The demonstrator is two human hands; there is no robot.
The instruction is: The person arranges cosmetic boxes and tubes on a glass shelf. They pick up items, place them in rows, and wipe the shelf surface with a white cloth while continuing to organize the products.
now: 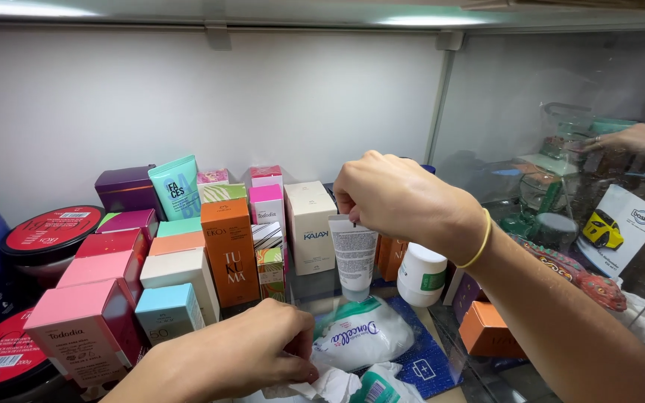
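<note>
My right hand [397,200] pinches the top edge of a white squeeze tube [354,257] that stands cap-down on the shelf, among the boxes. My left hand [244,357] is low at the front, with its fingers closed on crumpled white paper [322,386] beside a white pouch with blue lettering [363,334]. A yellow band circles my right wrist. An orange box [229,250] and a cream box [310,226] stand just left of the tube.
Many small cosmetic boxes in pink, teal, purple and orange fill the left of the shelf, with round red-lidded jars [52,230] at the far left. A white jar [420,274] stands right of the tube. The glass side wall [561,149] reflects a hand.
</note>
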